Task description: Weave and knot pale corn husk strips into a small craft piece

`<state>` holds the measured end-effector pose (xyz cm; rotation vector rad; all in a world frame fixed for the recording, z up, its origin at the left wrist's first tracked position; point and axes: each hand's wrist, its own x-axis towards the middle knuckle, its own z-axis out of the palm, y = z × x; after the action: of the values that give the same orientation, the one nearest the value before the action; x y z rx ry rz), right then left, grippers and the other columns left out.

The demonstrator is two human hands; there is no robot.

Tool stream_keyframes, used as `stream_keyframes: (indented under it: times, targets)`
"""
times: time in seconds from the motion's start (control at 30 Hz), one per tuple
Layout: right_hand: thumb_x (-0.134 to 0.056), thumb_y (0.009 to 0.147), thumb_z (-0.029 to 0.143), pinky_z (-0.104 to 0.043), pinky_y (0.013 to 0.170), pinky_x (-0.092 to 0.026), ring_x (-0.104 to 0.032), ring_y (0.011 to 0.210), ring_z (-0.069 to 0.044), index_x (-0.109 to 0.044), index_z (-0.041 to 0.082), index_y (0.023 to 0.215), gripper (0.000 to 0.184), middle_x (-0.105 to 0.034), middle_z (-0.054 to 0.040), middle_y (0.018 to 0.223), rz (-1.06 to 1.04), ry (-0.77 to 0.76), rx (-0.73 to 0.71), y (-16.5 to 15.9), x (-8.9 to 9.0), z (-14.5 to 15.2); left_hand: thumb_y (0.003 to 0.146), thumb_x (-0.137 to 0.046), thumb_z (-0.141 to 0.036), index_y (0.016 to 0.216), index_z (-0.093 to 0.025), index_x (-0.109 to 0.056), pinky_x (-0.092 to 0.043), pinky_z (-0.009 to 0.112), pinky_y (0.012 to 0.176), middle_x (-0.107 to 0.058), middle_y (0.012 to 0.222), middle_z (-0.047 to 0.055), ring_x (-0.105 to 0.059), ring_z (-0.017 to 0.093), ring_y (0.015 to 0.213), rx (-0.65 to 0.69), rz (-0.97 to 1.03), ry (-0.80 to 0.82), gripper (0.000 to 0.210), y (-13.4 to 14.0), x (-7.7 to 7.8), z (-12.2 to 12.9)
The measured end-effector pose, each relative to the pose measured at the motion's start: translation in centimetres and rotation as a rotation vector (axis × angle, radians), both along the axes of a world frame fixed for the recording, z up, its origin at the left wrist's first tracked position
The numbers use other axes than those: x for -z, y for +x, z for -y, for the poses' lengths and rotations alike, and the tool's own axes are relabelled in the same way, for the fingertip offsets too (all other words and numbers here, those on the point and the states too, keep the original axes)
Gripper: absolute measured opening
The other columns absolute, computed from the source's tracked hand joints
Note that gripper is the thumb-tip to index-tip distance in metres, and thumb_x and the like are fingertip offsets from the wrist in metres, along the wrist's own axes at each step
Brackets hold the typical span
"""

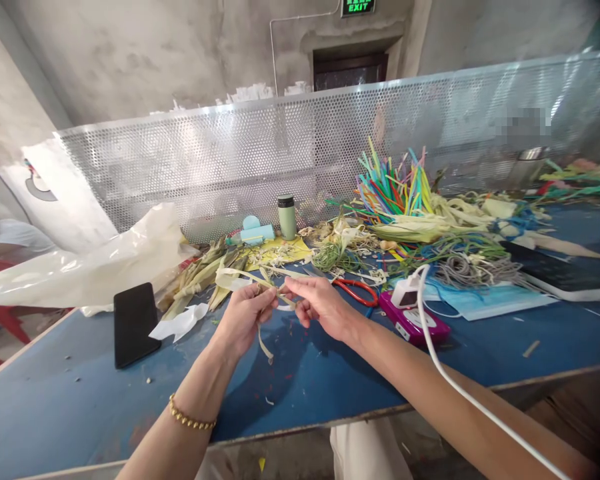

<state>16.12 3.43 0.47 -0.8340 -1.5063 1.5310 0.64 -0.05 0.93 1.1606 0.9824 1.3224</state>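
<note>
Pale strips of dried husk (265,345) run between my two hands above the blue table (300,400). My left hand (249,313), with a gold bead bracelet on its wrist, pinches the strips between thumb and fingers. Close beside it, my right hand (317,300) grips the same strips at the fingertips, its other fingers curled. One strip end hangs below my left hand, and others stick out above. Exactly how the strips cross is hidden by the fingers. Red-handled scissors (357,292) lie just beyond my right hand.
A black phone (134,325) lies left, near a plastic bag (130,257). Husks (200,280), a green tumbler (287,219) and colourful stems (393,183) stand behind. Right are a purple box (414,319) with a white cable (443,367) crossing my forearm, cords (473,269) and a blue mask (495,303).
</note>
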Motion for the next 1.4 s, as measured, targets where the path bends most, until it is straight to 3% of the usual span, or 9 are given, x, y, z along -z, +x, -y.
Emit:
stream_keyframes:
  times: [0.1,0.2,0.3,0.53,0.7,0.9,1.13,1.4]
  targets:
    - [-0.069,0.073,0.043,-0.019,0.032,-0.032,-0.041,0.035,-0.004,-0.058,0.015,0.069,0.031,-0.053,0.0039,0.061,-0.087,0.031,0.038,0.0,0.2,-0.3,0.073,-0.069,-0.028,0.063,-0.013,-0.055,-0.022,0.023,0.047,-0.053,0.059,0.0,-0.034,0.003,0.043,0.002,-0.023,-0.029,0.023,0.2,-0.1,0.1]
    - [-0.069,0.073,0.039,-0.019,0.033,-0.029,-0.039,0.034,-0.005,-0.055,0.015,0.062,0.03,-0.044,0.0069,0.048,-0.094,0.11,0.079,-0.2,0.3,-0.3,0.07,-0.071,-0.03,0.059,-0.013,-0.052,-0.019,0.023,0.046,-0.039,0.052,-0.005,-0.027,0.003,0.043,0.022,-0.019,-0.031,0.028,0.4,-0.1,0.2]
    - [-0.066,0.074,0.037,-0.019,0.034,-0.028,-0.037,0.033,-0.005,-0.053,0.016,0.061,0.028,-0.043,0.0072,0.043,-0.064,0.134,0.101,-0.2,0.2,0.0,0.068,-0.073,-0.032,0.06,-0.014,-0.052,-0.015,0.024,0.046,-0.032,0.051,-0.007,-0.023,0.003,0.045,0.014,-0.031,-0.03,0.029,0.5,-0.1,0.2]
    - [-0.06,0.076,0.031,-0.019,0.038,-0.028,-0.038,0.035,-0.006,-0.054,0.015,0.059,0.024,-0.043,0.0059,0.04,0.023,0.193,0.133,-0.2,0.2,0.2,0.066,-0.072,-0.031,0.057,-0.015,-0.05,-0.014,0.025,0.047,-0.032,0.051,-0.007,-0.022,0.004,0.046,-0.011,-0.112,-0.017,0.029,0.7,-0.2,0.3]
    - [-0.062,0.077,0.033,-0.018,0.039,-0.032,-0.04,0.035,-0.005,-0.055,0.015,0.061,0.026,-0.045,0.0058,0.042,0.012,0.191,0.144,-0.2,0.1,0.3,0.068,-0.07,-0.028,0.057,-0.015,-0.05,-0.016,0.025,0.046,-0.03,0.05,-0.007,-0.022,0.004,0.046,-0.008,-0.137,-0.013,0.026,0.7,-0.2,0.3]
    - [-0.061,0.078,0.038,-0.02,0.037,-0.045,-0.059,0.045,-0.011,-0.058,0.013,0.078,0.024,-0.064,-0.0027,0.069,0.09,0.1,-0.024,-0.2,0.3,0.3,0.069,-0.071,-0.033,0.061,-0.012,-0.055,-0.017,0.024,0.045,-0.04,0.05,-0.005,-0.027,0.004,0.044,-0.027,-0.137,-0.017,0.027,0.0,0.0,0.0]
    - [-0.056,0.081,0.033,-0.017,0.037,-0.044,-0.057,0.041,-0.009,-0.054,0.015,0.071,0.02,-0.061,0.0003,0.059,0.274,0.305,0.003,-0.4,1.2,0.2,0.068,-0.072,-0.033,0.056,-0.012,-0.054,-0.018,0.023,0.044,-0.041,0.046,-0.004,-0.031,0.004,0.042,-0.022,-0.117,-0.041,0.029,-0.1,0.1,-0.2]
    - [-0.053,0.081,0.029,-0.016,0.035,-0.04,-0.053,0.038,-0.007,-0.054,0.017,0.071,0.015,-0.06,0.0024,0.058,0.3,0.39,-0.003,-0.4,1.5,-0.1,0.063,-0.075,-0.033,0.049,-0.014,-0.048,-0.015,0.022,0.044,-0.036,0.043,-0.005,-0.027,0.004,0.041,-0.015,-0.094,-0.073,0.036,0.0,-0.3,0.1]
